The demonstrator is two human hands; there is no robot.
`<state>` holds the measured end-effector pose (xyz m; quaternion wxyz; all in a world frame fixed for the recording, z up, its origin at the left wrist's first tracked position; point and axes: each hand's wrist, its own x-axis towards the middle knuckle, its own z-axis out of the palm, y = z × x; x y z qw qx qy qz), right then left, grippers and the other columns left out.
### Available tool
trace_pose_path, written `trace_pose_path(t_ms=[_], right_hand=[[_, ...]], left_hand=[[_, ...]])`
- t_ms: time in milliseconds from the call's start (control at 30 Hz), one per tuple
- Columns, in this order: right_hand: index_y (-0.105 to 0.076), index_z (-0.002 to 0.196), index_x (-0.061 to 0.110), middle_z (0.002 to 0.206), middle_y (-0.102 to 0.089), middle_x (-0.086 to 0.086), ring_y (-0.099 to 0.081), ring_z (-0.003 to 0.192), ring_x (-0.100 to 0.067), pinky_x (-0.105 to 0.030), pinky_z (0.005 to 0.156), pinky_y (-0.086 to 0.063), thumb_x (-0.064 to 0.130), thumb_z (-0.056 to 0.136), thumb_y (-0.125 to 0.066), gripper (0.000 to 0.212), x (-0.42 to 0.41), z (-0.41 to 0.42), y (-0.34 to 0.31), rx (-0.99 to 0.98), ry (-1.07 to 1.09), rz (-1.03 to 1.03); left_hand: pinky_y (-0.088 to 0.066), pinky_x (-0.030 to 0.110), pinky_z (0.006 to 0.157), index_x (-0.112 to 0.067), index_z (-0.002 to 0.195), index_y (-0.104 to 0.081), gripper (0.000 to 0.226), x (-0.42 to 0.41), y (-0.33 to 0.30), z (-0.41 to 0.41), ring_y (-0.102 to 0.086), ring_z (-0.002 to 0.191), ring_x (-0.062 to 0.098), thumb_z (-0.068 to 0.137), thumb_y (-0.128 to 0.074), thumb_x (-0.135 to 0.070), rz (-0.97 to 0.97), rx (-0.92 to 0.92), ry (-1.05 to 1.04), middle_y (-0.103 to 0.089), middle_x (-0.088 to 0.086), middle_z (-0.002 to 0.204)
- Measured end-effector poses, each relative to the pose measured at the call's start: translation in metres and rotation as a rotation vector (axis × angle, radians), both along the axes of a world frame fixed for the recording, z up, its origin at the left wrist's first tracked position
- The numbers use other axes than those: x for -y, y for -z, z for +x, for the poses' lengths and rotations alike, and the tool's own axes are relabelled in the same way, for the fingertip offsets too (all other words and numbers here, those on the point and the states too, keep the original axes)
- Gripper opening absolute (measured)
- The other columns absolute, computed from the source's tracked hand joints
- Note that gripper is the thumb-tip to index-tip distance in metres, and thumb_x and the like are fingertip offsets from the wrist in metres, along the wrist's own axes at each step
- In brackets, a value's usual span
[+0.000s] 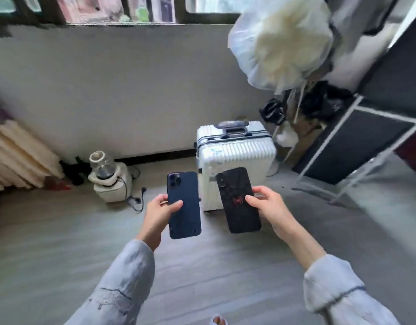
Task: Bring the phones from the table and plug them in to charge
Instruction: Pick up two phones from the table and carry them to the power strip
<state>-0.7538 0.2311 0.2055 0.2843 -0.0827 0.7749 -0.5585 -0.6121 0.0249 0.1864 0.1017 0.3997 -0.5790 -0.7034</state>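
Observation:
I hold two phones out in front of me above the floor, backs facing up. My left hand (158, 212) grips a dark blue phone (184, 214) by its left edge, thumb across its back. My right hand (270, 207) grips a black phone with a red spider mark (237, 202) by its right edge, thumb on its back. The two phones are apart, the black one tilted slightly left. No charger or plug can be made out near my hands.
A white ribbed suitcase (235, 158) stands upright against the wall ahead. A white appliance with a glass jar (109, 179) and its trailing cable sits on the floor at left, beside a radiator (17, 156). A dark fabric wardrobe on a white frame (357, 141) stands at right.

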Motion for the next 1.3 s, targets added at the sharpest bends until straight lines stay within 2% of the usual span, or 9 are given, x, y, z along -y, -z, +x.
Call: trace_pose_path(t_ms=[233, 333, 467, 600, 733, 867, 1000, 1133, 1300], right_hand=[[-0.059, 0.098, 0.006, 0.098, -0.060, -0.016, -0.056, 0.089, -0.023, -0.030, 0.074, -0.045, 0.002, 0.087, -0.056, 0.012, -0.154, -0.093, -0.014, -0.020, 0.493, -0.103], [-0.059, 0.096, 0.005, 0.093, -0.060, -0.015, -0.054, 0.085, -0.021, -0.024, 0.065, -0.041, 0.001, 0.086, -0.055, 0.011, -0.207, -0.121, -0.015, -0.022, 0.683, -0.128], [-0.058, 0.089, 0.011, 0.085, -0.063, -0.009, -0.057, 0.077, -0.021, -0.028, 0.065, -0.042, 0.004, 0.086, -0.057, 0.008, -0.266, -0.164, -0.017, 0.008, 0.892, -0.149], [-0.059, 0.088, 0.012, 0.085, -0.063, -0.009, -0.058, 0.076, -0.021, -0.030, 0.067, -0.043, 0.004, 0.086, -0.058, 0.008, -0.314, -0.213, -0.022, -0.016, 1.076, -0.166], [-0.059, 0.099, 0.007, 0.095, -0.064, -0.013, -0.059, 0.080, -0.021, -0.028, 0.069, -0.046, 0.004, 0.086, -0.058, 0.014, -0.358, -0.249, -0.027, -0.045, 1.223, -0.214], [-0.058, 0.103, 0.005, 0.098, -0.064, -0.015, -0.059, 0.083, -0.025, -0.032, 0.072, -0.045, 0.004, 0.086, -0.058, 0.018, -0.404, -0.273, -0.028, -0.044, 1.360, -0.230], [-0.058, 0.099, 0.007, 0.092, -0.064, -0.014, -0.059, 0.077, -0.023, -0.031, 0.067, -0.046, 0.004, 0.085, -0.058, 0.014, -0.457, -0.303, -0.021, -0.045, 1.480, -0.247], [-0.059, 0.084, 0.017, 0.079, -0.066, -0.003, -0.060, 0.067, -0.015, -0.021, 0.055, -0.048, 0.005, 0.084, -0.060, 0.012, -0.523, -0.335, -0.008, -0.040, 1.555, -0.246], [-0.060, 0.082, 0.017, 0.076, -0.065, -0.004, -0.060, 0.065, -0.019, -0.029, 0.063, -0.048, 0.003, 0.084, -0.059, 0.015, -0.628, -0.385, 0.001, -0.017, 1.625, -0.277]], left_hand=[[-0.044, 0.032, 0.065, -0.007, 0.093, -0.062, 0.012, -0.105, -0.017, -0.184, -0.062, 0.075, 0.020, 0.084, -0.063, -0.013, -0.021, -0.034, 0.398, -0.068, 0.007, 0.087], [-0.045, 0.027, 0.059, -0.007, 0.090, -0.061, 0.008, -0.155, -0.022, -0.253, -0.062, 0.071, 0.017, 0.084, -0.063, -0.012, -0.005, -0.061, 0.549, -0.068, 0.007, 0.083], [-0.047, 0.020, 0.050, -0.007, 0.087, -0.058, 0.007, -0.220, -0.025, -0.342, -0.063, 0.061, 0.014, 0.084, -0.062, -0.010, 0.004, -0.081, 0.745, -0.067, 0.007, 0.078], [-0.042, 0.025, 0.057, -0.008, 0.087, -0.056, 0.008, -0.279, -0.030, -0.430, -0.059, 0.071, 0.017, 0.084, -0.063, -0.011, 0.003, -0.097, 0.918, -0.065, 0.008, 0.084], [-0.044, 0.028, 0.061, -0.011, 0.081, -0.057, 0.006, -0.337, -0.032, -0.508, -0.060, 0.075, 0.020, 0.083, -0.063, -0.010, 0.025, -0.091, 1.059, -0.066, 0.008, 0.085], [-0.046, 0.029, 0.063, -0.008, 0.090, -0.058, 0.009, -0.403, -0.027, -0.563, -0.061, 0.077, 0.022, 0.083, -0.063, -0.010, 0.061, -0.050, 1.187, -0.066, 0.009, 0.087], [-0.045, 0.035, 0.074, -0.007, 0.089, -0.058, 0.010, -0.475, -0.019, -0.608, -0.059, 0.080, 0.026, 0.081, -0.065, -0.009, 0.075, 0.002, 1.295, -0.065, 0.012, 0.087], [-0.047, 0.031, 0.067, -0.009, 0.078, -0.058, 0.008, -0.552, -0.010, -0.652, -0.060, 0.073, 0.025, 0.081, -0.065, -0.008, 0.063, 0.016, 1.380, -0.066, 0.010, 0.079], [-0.045, 0.031, 0.065, -0.008, 0.085, -0.055, 0.009, -0.663, -0.007, -0.712, -0.058, 0.071, 0.023, 0.081, -0.064, -0.007, 0.052, 0.042, 1.395, -0.064, 0.010, 0.081]])
